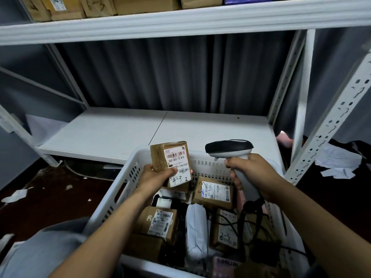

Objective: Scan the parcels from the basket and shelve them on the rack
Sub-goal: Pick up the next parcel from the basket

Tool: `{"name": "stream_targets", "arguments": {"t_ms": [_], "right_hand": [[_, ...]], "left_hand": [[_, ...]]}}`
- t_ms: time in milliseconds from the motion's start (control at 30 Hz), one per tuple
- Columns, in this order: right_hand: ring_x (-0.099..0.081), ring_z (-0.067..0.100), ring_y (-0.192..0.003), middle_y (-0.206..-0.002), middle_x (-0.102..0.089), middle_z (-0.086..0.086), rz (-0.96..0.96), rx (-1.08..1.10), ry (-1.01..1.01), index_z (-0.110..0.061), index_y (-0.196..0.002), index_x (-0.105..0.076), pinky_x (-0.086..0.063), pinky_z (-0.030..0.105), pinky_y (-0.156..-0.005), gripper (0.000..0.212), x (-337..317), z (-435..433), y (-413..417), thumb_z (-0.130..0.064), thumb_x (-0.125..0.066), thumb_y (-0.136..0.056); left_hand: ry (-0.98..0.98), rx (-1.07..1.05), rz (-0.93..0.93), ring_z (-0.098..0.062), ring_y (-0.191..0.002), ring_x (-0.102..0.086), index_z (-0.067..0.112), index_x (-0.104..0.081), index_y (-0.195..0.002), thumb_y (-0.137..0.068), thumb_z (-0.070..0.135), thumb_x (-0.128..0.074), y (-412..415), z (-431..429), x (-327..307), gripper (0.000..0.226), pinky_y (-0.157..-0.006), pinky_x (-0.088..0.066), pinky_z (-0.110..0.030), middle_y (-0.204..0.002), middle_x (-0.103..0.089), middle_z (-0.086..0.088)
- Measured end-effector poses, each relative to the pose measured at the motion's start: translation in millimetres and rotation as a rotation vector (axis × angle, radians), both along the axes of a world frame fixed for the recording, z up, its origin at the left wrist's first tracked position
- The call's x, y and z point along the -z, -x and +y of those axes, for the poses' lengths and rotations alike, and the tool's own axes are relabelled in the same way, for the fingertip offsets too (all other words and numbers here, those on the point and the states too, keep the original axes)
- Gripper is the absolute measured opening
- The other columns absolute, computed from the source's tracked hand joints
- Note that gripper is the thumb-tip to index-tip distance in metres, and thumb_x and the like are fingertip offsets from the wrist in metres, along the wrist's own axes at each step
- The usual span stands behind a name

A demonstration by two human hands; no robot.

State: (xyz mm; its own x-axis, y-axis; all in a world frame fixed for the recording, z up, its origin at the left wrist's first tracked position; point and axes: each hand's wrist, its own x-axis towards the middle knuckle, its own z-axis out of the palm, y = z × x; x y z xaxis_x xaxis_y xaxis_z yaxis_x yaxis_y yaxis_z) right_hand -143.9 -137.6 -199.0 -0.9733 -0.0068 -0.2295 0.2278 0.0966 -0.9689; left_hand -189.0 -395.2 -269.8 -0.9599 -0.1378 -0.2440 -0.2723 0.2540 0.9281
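Observation:
My left hand (155, 175) grips a small brown cardboard parcel (167, 155) with a white barcode label, held upright above the white plastic basket (124, 187). My right hand (253, 173) grips the handle of a grey and black barcode scanner (228, 148), its head level with the parcel and just right of it. The basket holds several more parcels: brown boxes (212, 192) and a white soft bag (195, 229). The scanner's black cable (244, 221) trails down into the basket. Beyond the basket lies the white rack shelf (124, 131).
The upper rack shelf (180, 19) carries several brown boxes. White perforated rack posts (329, 121) stand at the right, slanted braces at the left. Dark floor on both sides has scraps of torn white paper (337, 161). A grey curtain hangs behind the rack.

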Motion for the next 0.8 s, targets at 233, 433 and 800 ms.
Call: {"name": "stream_targets", "arguments": {"t_ms": [233, 433, 800], "right_hand": [[-0.05, 0.02, -0.045, -0.058, -0.057, 0.013, 0.012, -0.011, -0.001, -0.002, -0.072, -0.06, -0.043, 0.027, -0.046, 0.021, -1.2, -2.9, -4.8, -0.013, -0.061, -0.09], [-0.05, 0.018, -0.045, -0.056, -0.057, 0.01, 0.055, 0.064, 0.01, -0.001, -0.071, -0.06, -0.045, 0.029, -0.049, 0.023, -15.2, -8.6, -29.3, -0.013, -0.061, -0.091], [-0.048, 0.02, -0.045, -0.059, -0.053, 0.012, 0.221, 0.047, 0.007, -0.003, -0.079, -0.06, -0.041, 0.025, -0.044, 0.014, -135.7, -63.0, -39.9, -0.013, -0.065, -0.089]], "left_hand": [[-0.068, -0.009, 0.013, -0.014, -0.088, -0.067, 0.023, -0.064, -0.096, -0.084, 0.027, -0.072, -7.9, 3.0, -9.9, 0.015, -0.08, -0.05, -0.028, -0.099, -0.073, 0.001], [-0.262, -0.041, -0.034, -0.022, -0.093, -0.069, 0.024, -0.048, -0.127, -0.092, 0.034, -0.061, -29.4, -1.4, -36.7, 0.039, -0.07, -0.054, -0.032, -0.105, -0.072, -0.005], [-0.454, 0.018, -0.032, -0.019, -0.086, -0.064, 0.023, -0.062, -0.106, -0.096, 0.034, -0.056, -54.7, -27.0, -169.8, 0.017, -0.086, -0.054, -0.042, -0.093, -0.07, -0.002]]}}
